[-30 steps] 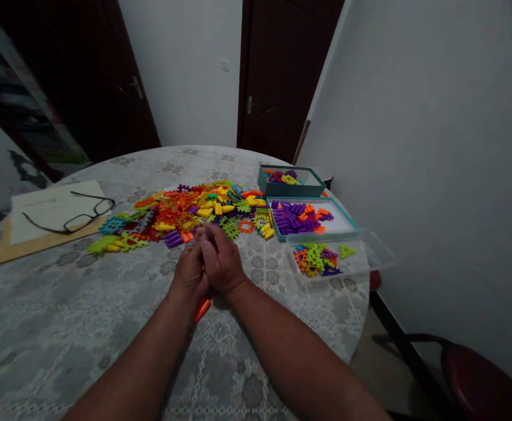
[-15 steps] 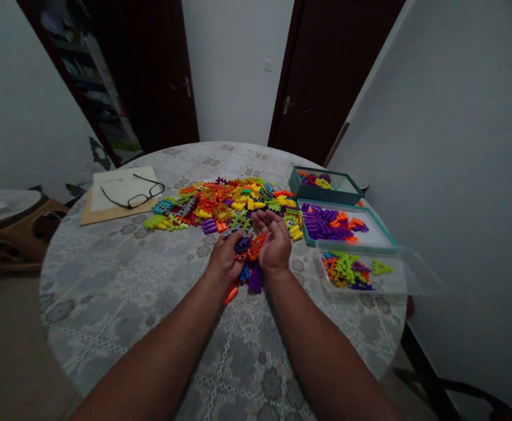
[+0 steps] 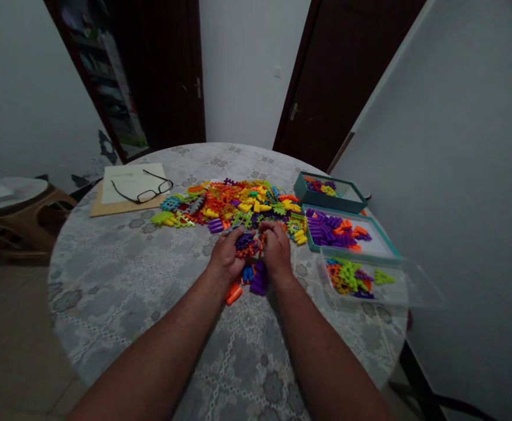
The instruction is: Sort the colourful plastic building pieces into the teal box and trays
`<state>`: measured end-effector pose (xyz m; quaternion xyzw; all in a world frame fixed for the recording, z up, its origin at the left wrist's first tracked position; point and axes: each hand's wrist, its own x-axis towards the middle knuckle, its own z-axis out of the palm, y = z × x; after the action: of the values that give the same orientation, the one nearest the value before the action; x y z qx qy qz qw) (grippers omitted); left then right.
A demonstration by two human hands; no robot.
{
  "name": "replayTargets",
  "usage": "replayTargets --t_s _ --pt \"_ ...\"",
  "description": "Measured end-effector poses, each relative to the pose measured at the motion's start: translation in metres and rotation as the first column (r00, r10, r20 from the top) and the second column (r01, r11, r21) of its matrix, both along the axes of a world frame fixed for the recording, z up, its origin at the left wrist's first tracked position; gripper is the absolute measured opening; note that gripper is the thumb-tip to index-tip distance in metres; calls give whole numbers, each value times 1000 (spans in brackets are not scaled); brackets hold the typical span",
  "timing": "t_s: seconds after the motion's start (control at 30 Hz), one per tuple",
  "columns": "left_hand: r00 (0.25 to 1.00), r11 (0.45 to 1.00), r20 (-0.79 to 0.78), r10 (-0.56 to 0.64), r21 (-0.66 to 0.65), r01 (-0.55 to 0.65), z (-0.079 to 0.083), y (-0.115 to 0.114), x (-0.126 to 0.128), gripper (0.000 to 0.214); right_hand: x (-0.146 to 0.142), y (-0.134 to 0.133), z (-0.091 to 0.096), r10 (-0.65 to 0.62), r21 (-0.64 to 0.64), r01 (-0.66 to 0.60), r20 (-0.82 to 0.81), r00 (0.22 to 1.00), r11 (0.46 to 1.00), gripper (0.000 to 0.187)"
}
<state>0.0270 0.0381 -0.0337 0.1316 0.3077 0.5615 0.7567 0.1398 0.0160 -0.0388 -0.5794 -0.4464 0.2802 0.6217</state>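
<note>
My left hand (image 3: 226, 255) is closed around a small bunch of plastic building pieces, dark purple ones (image 3: 244, 241) above orange ones. Facing it, my right hand (image 3: 277, 250) has its fingers curled in, with an orange building piece (image 3: 261, 243) at the fingertips. Just below the hands, purple pieces (image 3: 259, 279), blue pieces (image 3: 247, 273) and orange pieces (image 3: 233, 294) lie on the table. Beyond my fingers spreads a big mixed pile of colourful building pieces (image 3: 229, 202). My palms hide part of what I hold.
Three containers line the right side: a teal box (image 3: 326, 202), a white tray with teal rim (image 3: 381, 238) holding purple and orange pieces, and a clear plastic box (image 3: 396, 292) with mixed pieces. Glasses (image 3: 145, 196) rest on paper (image 3: 124, 176) at the left of the round table (image 3: 119, 304).
My right hand's fingers, spread open before, have curled in around an orange piece. The left hand keeps its bunch. The whole view has shifted slightly.
</note>
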Motion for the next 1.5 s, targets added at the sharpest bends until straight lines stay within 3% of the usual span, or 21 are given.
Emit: replayTargets --t_s 0.23,0.4,0.53,0.67,0.83,0.9,0.97,1.0,1.07,1.13,1.2,1.27,1.33,1.5 --pt "998 1000 58 -27 -4 27 -1 3 0 2 -12 -5 -3 -33 -10 38 302 953 999 33" --pt "996 994 30 -79 -68 81 0 7 -3 4 -5 -9 14 -78 -39 102 399 914 994 27" --pt "996 992 23 -88 -93 90 4 4 -5 8 20 -35 39 -68 -48 99 445 893 994 27" --pt "992 987 29 -124 -102 127 10 -5 -6 8 70 -77 51 -155 -11 185 502 851 983 31" --pt "982 979 115 -149 -124 163 15 -9 -7 15 147 -109 38 -331 75 438 769 547 896 38" --pt "978 977 137 -154 -126 172 16 -9 -7 17 165 -113 34 -390 141 518 824 411 844 40" --pt "974 975 154 -164 -126 184 15 -10 -8 19 169 -112 36 -437 204 539 829 349 817 41" --pt "972 974 160 -171 -123 192 15 -11 -9 21 165 -111 39 -447 219 520 816 366 826 42" --pt "968 972 170 -183 -114 204 14 -11 -10 25 146 -105 48 -376 171 408 781 499 897 39" --pt "967 972 175 -183 -115 205 14 -11 -10 28 118 -97 57 -183 54 208 717 673 977 34" --pt "968 972 173 -181 -115 202 14 -10 -9 28 86 -88 61 38 -29 -26 641 767 999 29" --pt "967 972 168 -190 -108 210 14 -10 -8 29 57 -81 59 179 -34 -197 588 789 980 24" --pt "971 976 161 -175 -104 193 13 -9 -6 27 34 -75 50 234 -7 -278 560 795 960 26" --pt "968 972 157 -194 -104 212 8 -9 -2 27 6 -71 19 182 35 -243 558 809 969 44"
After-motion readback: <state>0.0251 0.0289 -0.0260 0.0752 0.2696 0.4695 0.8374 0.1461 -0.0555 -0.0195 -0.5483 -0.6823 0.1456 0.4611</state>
